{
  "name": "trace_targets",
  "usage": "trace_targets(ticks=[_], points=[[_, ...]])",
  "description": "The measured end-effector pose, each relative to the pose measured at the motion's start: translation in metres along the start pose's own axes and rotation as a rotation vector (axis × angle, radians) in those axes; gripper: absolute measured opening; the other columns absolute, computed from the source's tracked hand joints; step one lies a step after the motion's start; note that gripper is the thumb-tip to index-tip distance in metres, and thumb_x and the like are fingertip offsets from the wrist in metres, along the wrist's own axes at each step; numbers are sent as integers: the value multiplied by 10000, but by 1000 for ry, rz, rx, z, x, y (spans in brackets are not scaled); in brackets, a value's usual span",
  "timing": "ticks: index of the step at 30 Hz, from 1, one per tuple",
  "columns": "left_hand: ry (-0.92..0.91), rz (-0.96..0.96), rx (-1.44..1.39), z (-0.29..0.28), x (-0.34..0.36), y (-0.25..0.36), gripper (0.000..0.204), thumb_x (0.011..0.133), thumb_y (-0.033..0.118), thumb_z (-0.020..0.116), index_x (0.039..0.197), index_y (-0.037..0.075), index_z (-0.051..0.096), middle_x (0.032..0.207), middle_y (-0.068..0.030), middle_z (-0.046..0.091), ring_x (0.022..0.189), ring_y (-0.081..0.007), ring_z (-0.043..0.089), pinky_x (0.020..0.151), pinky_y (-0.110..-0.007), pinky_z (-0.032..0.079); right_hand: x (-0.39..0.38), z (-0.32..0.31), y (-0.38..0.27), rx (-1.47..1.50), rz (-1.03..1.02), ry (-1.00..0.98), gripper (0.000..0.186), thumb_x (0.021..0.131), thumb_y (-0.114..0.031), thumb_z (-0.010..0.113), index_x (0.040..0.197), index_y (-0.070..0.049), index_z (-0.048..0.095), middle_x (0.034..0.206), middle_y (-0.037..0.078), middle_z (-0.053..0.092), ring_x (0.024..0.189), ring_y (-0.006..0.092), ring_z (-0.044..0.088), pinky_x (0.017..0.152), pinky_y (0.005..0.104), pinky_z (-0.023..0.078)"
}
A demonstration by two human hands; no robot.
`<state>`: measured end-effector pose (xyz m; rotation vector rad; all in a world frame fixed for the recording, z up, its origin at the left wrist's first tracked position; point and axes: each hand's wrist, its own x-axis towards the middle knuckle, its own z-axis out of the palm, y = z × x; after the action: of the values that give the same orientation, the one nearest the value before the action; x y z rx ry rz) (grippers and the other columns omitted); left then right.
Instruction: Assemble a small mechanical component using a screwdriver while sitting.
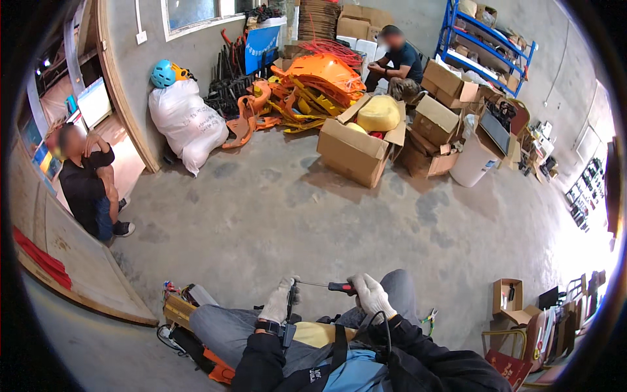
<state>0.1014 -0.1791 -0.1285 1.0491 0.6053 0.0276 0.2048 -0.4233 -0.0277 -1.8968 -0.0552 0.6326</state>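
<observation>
Both my hands wear pale work gloves and are raised in front of my lap. In my right hand [373, 296] is a screwdriver [341, 287] with a red and black handle, its thin shaft pointing left. The shaft's tip reaches the top of my left hand [279, 302], whose fingers are closed around a narrow dark part [291, 300]. What kind of part it is cannot be made out. A yellow piece [315, 334] lies across my lap below the hands. Pliers with green and yellow handles [430, 317] lie on the floor beside my right leg.
By my left leg sit a gold metal box [178, 310] and an orange part [219, 370]. Ahead stand an open carton [353, 151], orange and yellow shells [326, 78] and a white sack [187, 121]. One person [88, 176] sits at left, another [400, 62] at the back.
</observation>
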Motion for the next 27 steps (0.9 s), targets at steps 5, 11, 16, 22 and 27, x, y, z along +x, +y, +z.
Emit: trace_targets(ticks=[5,11,16,22,27], points=[[-19,29,-2,-2,1,0,521,1080,549,419,1213,117,679,878,-3,639,722,-116,619,690,-304,540,8,-1,18,-99,-129,35,430,955,-333,670,1309,-94,627,940,58,715,788,134,690,721,301,558],[-4,-16,61,3,-1,6,511,1081,536,435,1200,108,687,867,1,630,731,-108,605,690,-299,540,4,2,9,120,1,14,476,951,-371,678,1331,-91,619,953,52,714,807,125,694,713,300,573],[-20,-13,18,0,0,1,522,1074,542,452,1193,92,687,853,5,617,737,-105,601,690,-293,540,-3,-3,-7,48,78,-26,401,970,-328,656,1270,-61,662,947,56,716,772,123,678,716,296,574],[-4,-20,1,9,-5,10,525,1063,553,474,1173,84,683,838,4,605,723,-106,595,685,-285,536,21,-1,42,-60,-144,22,456,942,-330,693,1293,-42,649,1044,86,730,842,131,711,785,293,575],[-25,-4,-18,5,-3,6,534,1054,566,488,1161,81,683,826,2,604,713,-106,590,682,-282,531,13,0,20,-208,-182,51,526,913,-371,729,1308,-37,634,1104,105,724,931,148,737,838,294,574]])
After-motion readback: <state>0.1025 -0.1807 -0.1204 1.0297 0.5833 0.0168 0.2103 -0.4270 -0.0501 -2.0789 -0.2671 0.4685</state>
